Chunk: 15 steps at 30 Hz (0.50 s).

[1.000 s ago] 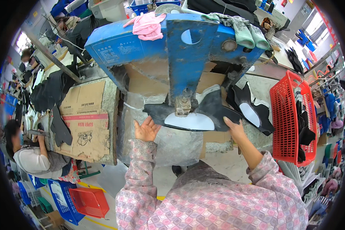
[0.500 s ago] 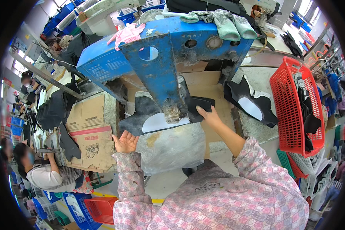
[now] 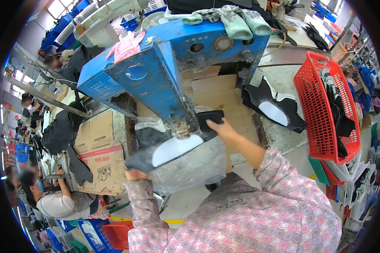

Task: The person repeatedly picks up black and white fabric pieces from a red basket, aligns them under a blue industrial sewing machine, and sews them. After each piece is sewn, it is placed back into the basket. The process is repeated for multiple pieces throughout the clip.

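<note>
A black fabric piece (image 3: 141,158) with a white oval patch (image 3: 177,149) lies under the metal head (image 3: 180,128) of a worn blue machine. My left hand (image 3: 137,175) is closed at the piece's near left tip; its fingertips are partly hidden. With thumb on top, my right hand (image 3: 219,128) grips the piece's right end, just right of the head. Beneath the piece is a bulky support (image 3: 190,173) wrapped in clear plastic. A similar black piece with a white oval (image 3: 274,114) lies on the ledge to the right.
The blue machine (image 3: 135,97) carries a pink cloth (image 3: 126,45) and green-grey gloves (image 3: 236,27). A red basket (image 3: 306,90) of black pieces stands at right. Cardboard (image 3: 99,162) covers the left ledge, near dark pieces (image 3: 57,133). A co-worker (image 3: 55,202) sits at the left.
My left hand has gone from open to closed on the left tip. The piece has swung, its left end coming nearer me, its right end shifting slightly left with my right hand.
</note>
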Available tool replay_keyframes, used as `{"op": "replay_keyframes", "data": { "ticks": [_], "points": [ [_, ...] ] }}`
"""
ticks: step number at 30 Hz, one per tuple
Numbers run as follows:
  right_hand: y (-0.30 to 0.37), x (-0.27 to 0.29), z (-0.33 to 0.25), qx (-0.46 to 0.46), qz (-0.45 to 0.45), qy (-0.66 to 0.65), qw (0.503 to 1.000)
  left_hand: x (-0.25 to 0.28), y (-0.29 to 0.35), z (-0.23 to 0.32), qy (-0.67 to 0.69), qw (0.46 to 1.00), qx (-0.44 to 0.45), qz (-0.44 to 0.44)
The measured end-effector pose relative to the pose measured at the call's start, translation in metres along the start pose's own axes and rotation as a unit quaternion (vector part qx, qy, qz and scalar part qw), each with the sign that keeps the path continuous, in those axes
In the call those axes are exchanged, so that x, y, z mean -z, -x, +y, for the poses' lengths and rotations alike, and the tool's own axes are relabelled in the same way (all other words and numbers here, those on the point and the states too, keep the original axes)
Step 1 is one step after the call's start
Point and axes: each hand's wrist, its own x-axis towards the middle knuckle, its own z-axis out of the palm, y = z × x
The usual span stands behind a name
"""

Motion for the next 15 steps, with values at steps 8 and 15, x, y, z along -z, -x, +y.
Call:
{"op": "replay_keyframes", "data": {
  "ticks": [8,15],
  "points": [
    [-0.018,0.012,-0.009,0.047,-0.032,-0.016,0.998,-0.001,-0.029,-0.016,-0.023,0.987,0.078,-0.135],
    [-0.039,0.078,0.009,0.078,-0.047,-0.086,0.992,-0.023,-0.032,-0.047,-0.044,0.947,0.300,0.104]
  ]
}}
